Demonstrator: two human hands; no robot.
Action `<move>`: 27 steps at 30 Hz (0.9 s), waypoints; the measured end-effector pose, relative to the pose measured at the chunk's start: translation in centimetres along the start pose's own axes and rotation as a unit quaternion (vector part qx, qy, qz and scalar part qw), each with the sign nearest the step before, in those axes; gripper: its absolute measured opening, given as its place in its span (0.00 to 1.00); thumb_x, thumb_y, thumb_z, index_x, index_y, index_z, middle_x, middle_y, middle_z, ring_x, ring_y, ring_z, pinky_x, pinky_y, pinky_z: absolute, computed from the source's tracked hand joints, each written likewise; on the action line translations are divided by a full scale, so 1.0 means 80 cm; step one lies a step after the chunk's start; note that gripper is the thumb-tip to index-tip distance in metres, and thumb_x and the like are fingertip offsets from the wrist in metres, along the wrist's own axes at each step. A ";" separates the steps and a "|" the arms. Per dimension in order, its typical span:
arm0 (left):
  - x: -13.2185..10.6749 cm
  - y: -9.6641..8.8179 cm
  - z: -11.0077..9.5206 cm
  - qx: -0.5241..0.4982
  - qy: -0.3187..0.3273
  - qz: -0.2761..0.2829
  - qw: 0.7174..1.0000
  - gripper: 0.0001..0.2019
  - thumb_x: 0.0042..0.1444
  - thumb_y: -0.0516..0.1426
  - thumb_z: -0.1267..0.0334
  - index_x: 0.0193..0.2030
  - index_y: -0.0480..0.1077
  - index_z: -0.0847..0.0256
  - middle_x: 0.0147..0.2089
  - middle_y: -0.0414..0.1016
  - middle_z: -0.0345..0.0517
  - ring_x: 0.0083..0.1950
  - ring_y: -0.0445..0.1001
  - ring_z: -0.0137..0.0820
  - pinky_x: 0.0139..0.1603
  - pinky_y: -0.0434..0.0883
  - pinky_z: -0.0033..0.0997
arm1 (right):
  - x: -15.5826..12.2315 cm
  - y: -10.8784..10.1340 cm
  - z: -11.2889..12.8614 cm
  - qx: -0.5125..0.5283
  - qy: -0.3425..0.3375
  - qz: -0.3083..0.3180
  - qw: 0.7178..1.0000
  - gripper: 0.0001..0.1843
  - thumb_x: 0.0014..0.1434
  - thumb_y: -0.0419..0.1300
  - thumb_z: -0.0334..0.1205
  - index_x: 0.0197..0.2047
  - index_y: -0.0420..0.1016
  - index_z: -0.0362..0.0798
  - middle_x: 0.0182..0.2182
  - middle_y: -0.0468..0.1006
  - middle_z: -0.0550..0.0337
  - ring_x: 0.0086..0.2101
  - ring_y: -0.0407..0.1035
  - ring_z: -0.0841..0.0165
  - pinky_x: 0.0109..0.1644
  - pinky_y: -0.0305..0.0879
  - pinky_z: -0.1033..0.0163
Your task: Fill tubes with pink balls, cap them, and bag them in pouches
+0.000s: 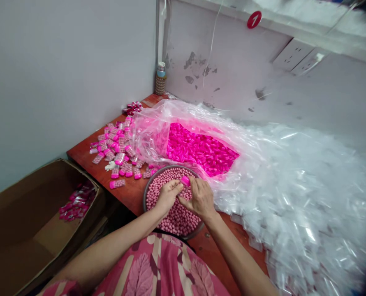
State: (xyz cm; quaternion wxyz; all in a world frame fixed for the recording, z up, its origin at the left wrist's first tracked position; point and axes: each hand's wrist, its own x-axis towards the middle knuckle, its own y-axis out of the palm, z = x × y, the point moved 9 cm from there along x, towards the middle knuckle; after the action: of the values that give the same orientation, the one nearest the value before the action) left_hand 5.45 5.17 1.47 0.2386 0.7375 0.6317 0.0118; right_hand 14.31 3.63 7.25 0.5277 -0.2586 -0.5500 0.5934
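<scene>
My left hand (168, 196) and my right hand (202, 198) meet above a round bowl (144, 199) full of small pink beads (179, 220). Between their fingertips is a small clear container with a bright pink cap (185, 181). The left thumb and fingers pinch its side, while the right fingers close around the capped end. Fingers partly hide the container's body, so its contents are hard to make out. Just beyond the bowl, an opened plastic bag (152, 133) holds a heap of loose pink caps (198, 150).
Several bead-filled, pink-capped containers (118, 150) lie on the red table (130, 197) at left. A large pile of clear plastic pieces (312, 205) covers the right side. A cardboard box (47, 242) with pink packets (78, 201) stands lower left. A bottle (160, 78) occupies the back corner.
</scene>
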 end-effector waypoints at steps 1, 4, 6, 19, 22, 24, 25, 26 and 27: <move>0.001 0.000 0.001 -0.004 -0.002 -0.002 1.000 0.11 0.46 0.58 0.58 0.31 0.70 0.64 0.26 0.66 0.39 0.27 0.63 0.25 0.28 0.60 0.24 | 0.001 0.004 -0.001 0.013 0.000 -0.001 1.000 0.32 0.51 0.52 0.49 0.55 0.55 0.38 0.43 0.67 0.42 0.44 0.61 0.53 0.45 0.59 0.49; 0.005 -0.001 0.003 -0.027 -0.018 0.001 0.999 0.10 0.45 0.59 0.59 0.31 0.69 0.64 0.26 0.67 0.38 0.26 0.63 0.24 0.28 0.60 0.23 | 0.005 0.016 0.000 0.066 -0.009 0.007 0.998 0.39 0.51 0.54 0.48 0.60 0.45 0.39 0.52 0.62 0.40 0.50 0.57 0.53 0.50 0.58 0.49; 0.013 -0.009 -0.001 -0.040 -0.024 -0.004 0.999 0.10 0.45 0.59 0.59 0.32 0.69 0.64 0.27 0.68 0.39 0.27 0.64 0.23 0.29 0.61 0.23 | 0.009 0.024 -0.004 0.097 -0.005 0.019 0.995 0.45 0.51 0.55 0.49 0.62 0.35 0.38 0.56 0.55 0.39 0.54 0.53 0.54 0.52 0.57 0.49; 0.180 -0.243 -0.203 -0.023 0.213 -0.231 0.949 0.07 0.43 0.59 0.66 0.29 0.65 0.64 0.23 0.67 0.35 0.22 0.65 0.20 0.24 0.63 0.19 | -0.018 0.095 -0.066 0.121 0.190 0.077 0.971 0.13 0.55 0.52 0.39 0.43 0.67 0.46 0.38 0.73 0.51 0.36 0.69 0.62 0.37 0.65 0.59; 0.183 -0.241 -0.183 -0.026 0.175 -0.184 0.967 0.12 0.40 0.61 0.62 0.31 0.66 0.63 0.25 0.68 0.35 0.23 0.66 0.21 0.26 0.64 0.20 | -0.014 0.102 -0.056 0.133 0.189 0.078 0.970 0.13 0.56 0.51 0.40 0.44 0.66 0.45 0.38 0.73 0.52 0.35 0.70 0.64 0.37 0.65 0.60; 0.178 -0.236 -0.163 -0.016 0.162 -0.167 0.973 0.14 0.38 0.62 0.60 0.32 0.67 0.64 0.26 0.70 0.38 0.25 0.68 0.23 0.27 0.66 0.22 | -0.013 0.108 -0.057 0.133 0.195 0.087 0.968 0.15 0.56 0.50 0.41 0.45 0.66 0.45 0.39 0.73 0.51 0.37 0.69 0.63 0.40 0.65 0.59; 0.176 -0.234 -0.153 -0.013 0.156 -0.160 0.975 0.15 0.38 0.62 0.59 0.32 0.67 0.64 0.27 0.70 0.39 0.26 0.69 0.24 0.29 0.66 0.24 | -0.013 0.111 -0.059 0.130 0.196 0.092 0.967 0.15 0.56 0.50 0.41 0.46 0.65 0.45 0.40 0.73 0.51 0.38 0.69 0.63 0.41 0.65 0.59; 0.175 -0.233 -0.144 -0.011 0.152 -0.156 0.976 0.16 0.38 0.62 0.58 0.33 0.67 0.64 0.28 0.71 0.40 0.27 0.69 0.24 0.29 0.67 0.25 | -0.014 0.115 -0.062 0.126 0.195 0.096 0.968 0.16 0.56 0.50 0.41 0.46 0.65 0.45 0.40 0.72 0.51 0.39 0.69 0.62 0.41 0.65 0.58; 0.175 -0.232 -0.138 -0.009 0.148 -0.152 0.977 0.16 0.39 0.62 0.57 0.34 0.68 0.64 0.29 0.71 0.40 0.28 0.69 0.25 0.30 0.67 0.25 | -0.016 0.118 -0.065 0.122 0.193 0.098 0.969 0.16 0.56 0.50 0.42 0.46 0.65 0.45 0.41 0.72 0.50 0.40 0.69 0.61 0.41 0.65 0.57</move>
State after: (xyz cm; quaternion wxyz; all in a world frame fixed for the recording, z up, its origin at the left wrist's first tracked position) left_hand -12.41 23.61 0.45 0.1481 0.6210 0.7643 0.0904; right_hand 16.06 6.01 -3.21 0.5909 -0.3544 -0.3335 0.6434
